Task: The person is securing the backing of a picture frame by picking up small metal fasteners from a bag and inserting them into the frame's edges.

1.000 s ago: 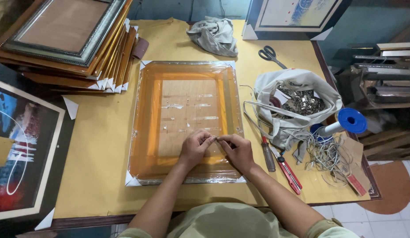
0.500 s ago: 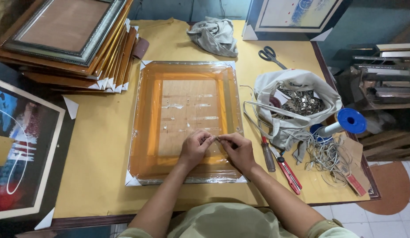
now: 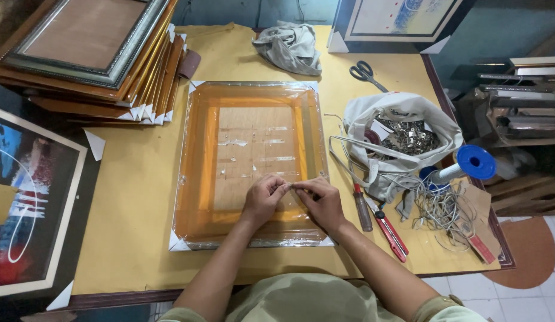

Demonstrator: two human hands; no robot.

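Note:
A picture frame [image 3: 197, 155] lies flat on the table, wrapped in clear plastic, with an orange-brown border and white corner guards. My left hand [image 3: 262, 198] and my right hand [image 3: 321, 200] meet over its lower middle, fingertips pinched together on the plastic wrap near a strip of tape. Both hands rest on the frame's surface. What exactly sits between the fingertips is too small to make out.
A stack of frames [image 3: 92, 53] fills the far left; a painting [image 3: 27, 197] leans at the left edge. Right of the frame: a white bag of metal hardware [image 3: 403, 137], scissors [image 3: 364, 73], screwdriver [image 3: 362, 209], red cutter [image 3: 389, 229], blue wire spool [image 3: 471, 164], crumpled cloth [image 3: 289, 45].
My hands stay at the same spot on the frame; the fingers shift only slightly against the plastic.

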